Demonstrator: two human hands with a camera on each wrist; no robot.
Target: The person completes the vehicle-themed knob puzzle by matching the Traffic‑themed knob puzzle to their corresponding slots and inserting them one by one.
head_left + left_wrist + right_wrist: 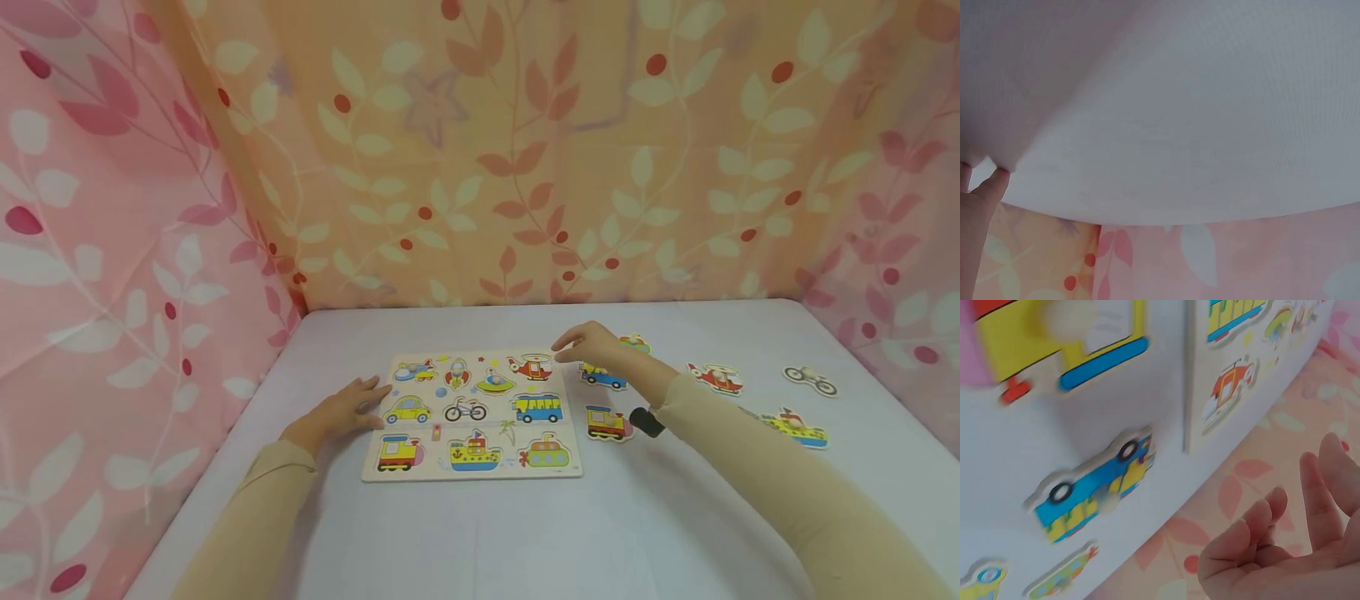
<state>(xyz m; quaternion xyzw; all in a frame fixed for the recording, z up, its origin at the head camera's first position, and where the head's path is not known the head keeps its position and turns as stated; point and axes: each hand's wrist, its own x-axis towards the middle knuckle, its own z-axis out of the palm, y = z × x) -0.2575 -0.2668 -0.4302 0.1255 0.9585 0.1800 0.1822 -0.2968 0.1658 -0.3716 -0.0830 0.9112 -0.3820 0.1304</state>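
A wooden knob puzzle board (442, 429) with printed vehicles lies flat on the table. My left hand (337, 412) rests at its left edge, fingers spread and fingertips at the rim. Over the board's top right corner hovers my right hand (592, 346), thumb and fingers apart with nothing between them; the right wrist view shows its fingers (1235, 540) loosely bent. Below that hand are a blue and yellow bus piece (1094, 487) and a green submarine piece (1063, 578). A train piece (609, 423) lies right of the board.
Farther right lie a helicopter piece (717, 379), a bicycle piece (810, 381) and a ship piece (798, 431), partly behind the right forearm. A dark block (647, 421) shows at the right wrist. Floral curtains (480, 167) surround the white table (487, 542).
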